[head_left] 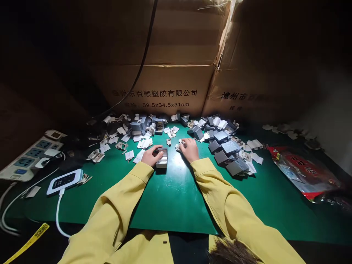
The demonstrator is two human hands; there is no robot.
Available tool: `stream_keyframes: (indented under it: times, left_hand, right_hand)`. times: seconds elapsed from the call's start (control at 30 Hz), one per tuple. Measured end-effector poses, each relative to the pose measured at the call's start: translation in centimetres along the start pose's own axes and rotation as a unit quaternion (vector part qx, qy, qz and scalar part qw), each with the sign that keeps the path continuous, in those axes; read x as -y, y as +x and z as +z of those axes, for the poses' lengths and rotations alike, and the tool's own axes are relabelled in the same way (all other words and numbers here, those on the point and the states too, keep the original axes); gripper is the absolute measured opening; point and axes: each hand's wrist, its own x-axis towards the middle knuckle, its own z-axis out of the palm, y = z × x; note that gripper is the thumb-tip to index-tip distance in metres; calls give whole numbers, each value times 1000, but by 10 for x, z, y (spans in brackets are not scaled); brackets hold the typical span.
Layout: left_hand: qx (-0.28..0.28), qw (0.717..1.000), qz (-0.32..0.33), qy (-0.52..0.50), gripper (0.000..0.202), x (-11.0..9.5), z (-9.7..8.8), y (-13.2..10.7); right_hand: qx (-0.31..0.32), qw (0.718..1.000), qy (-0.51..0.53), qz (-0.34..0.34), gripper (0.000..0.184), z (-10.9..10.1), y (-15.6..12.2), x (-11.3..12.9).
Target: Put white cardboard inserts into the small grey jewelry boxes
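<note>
On the green table, my left hand (151,156) grips a small open gift box (162,160) by its left side, the thumb reaching over its pale inside. To its right, my right hand (189,149) is closed, with thumb and fingertips pinched on a small whitish card piece (180,144). Exactly what that piece is remains too small to tell. A little beige folded card (168,142) lies between and beyond the hands. White paper slips (145,143) are scattered beyond my left hand.
Grey small boxes (222,146) are heaped at right, more boxes (139,125) at the back left. A power strip (30,157) and a white device (65,182) with a cable are at left. A red plastic bag (305,172) lies right. Cardboard cartons (165,80) wall the back.
</note>
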Motion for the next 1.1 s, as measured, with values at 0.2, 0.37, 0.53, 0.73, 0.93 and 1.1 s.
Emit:
stream_keyframes:
  times: [0.2,0.37,0.53,0.73,0.93,1.1]
  left_hand:
    - [-18,999,39,-23,41,-2,-1,1]
    - [-35,998,33,-43,42,-3,-1,-1]
    - [-64,995,79,-20,38,-3,0,-3]
    - [-105,988,110,7,31,-7,-4,-3]
    - [-107,987,118,4,38,-25,-5,-8]
    - [-67,988,137,-5,39,-34,2,-11]
  right_hand:
    - [31,998,9,49,17,1,2,-7]
    - [29,971,198,132,26,-6,0,3]
    - [162,797,512,277,42,-9,-2,16]
    - [232,729,574,291,39,-8,-3,26]
    - [249,721,595,254,37,-4,-8,43]
    - [239,720,600,256,34,-3,-11,48]
